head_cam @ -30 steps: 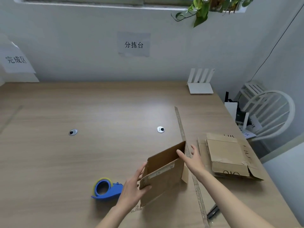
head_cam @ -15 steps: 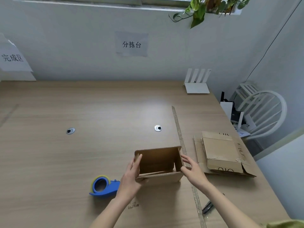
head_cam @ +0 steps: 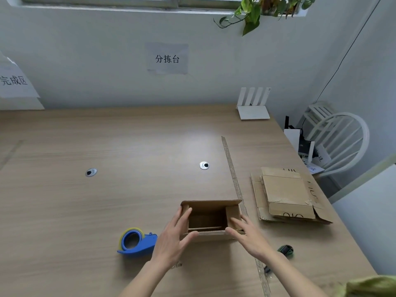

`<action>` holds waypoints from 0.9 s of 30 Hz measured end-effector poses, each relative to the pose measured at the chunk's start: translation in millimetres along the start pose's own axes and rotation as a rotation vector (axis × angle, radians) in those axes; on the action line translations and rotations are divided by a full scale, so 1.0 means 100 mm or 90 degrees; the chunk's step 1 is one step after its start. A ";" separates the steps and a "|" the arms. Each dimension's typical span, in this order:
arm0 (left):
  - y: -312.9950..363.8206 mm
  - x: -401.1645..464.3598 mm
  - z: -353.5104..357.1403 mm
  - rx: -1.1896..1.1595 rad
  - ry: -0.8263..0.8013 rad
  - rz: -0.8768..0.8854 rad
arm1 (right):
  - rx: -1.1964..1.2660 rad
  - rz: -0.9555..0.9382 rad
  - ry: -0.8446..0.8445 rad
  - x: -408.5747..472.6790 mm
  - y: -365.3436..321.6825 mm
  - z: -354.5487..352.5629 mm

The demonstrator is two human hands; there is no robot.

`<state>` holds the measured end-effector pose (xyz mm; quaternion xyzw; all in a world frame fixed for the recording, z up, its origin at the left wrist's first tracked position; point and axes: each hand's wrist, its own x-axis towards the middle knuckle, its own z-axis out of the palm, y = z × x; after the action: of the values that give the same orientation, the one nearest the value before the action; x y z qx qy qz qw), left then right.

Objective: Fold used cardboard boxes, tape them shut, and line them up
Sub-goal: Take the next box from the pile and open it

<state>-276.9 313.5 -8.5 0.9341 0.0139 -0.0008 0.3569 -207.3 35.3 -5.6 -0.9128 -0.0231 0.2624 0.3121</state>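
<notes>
Head view is showing both forearms reaching up from the lower edge toward an erected box (head_cam: 211,218) sitting at lower centre on the table (head_cam: 107,200), its open mouth facing up. Left hand (head_cam: 173,239) is cupping the box's left wall, fingers lying straight along it and thumb pressing the near rim; right hand (head_cam: 246,234) is lying against the right wall, fingers extended, one reaching onto the small right flap. Neither hand is curling round anything. Box is running its long axis left to right across the frame, so each hand is standing nearest its own end flap, and the coming fold probably means pressing those flaps inward. Tape dispenser (head_cam: 137,243) is lying just left of the left hand, nearer that one. Further off at right, flat boxes (head_cam: 285,196) are waiting in a stack. A router (head_cam: 254,103) is standing at the far edge.
</notes>
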 end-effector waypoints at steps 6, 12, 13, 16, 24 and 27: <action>-0.13 0.05 0.16 0.048 0.001 -0.063 | -0.025 0.020 0.043 0.10 -0.06 0.19; -0.18 0.24 0.24 0.029 0.017 -0.084 | -0.020 -0.008 0.147 0.23 -0.05 0.25; -0.19 0.26 0.27 0.031 0.023 -0.093 | -0.014 -0.016 0.176 0.23 -0.04 0.25; -0.21 0.30 0.36 0.065 0.054 -0.124 | -0.017 -0.007 0.274 0.23 -0.01 0.27; -0.30 0.35 0.46 0.040 0.179 -0.148 | -0.101 -0.090 0.329 0.43 0.00 0.27; -0.39 0.39 0.47 0.119 0.151 -0.057 | -0.188 -0.186 0.308 0.50 0.05 0.23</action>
<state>-238.9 311.9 -70.1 0.9552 0.0974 0.0921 0.2638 -176.4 54.2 -46.9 -0.9712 -0.1167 -0.0161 0.2071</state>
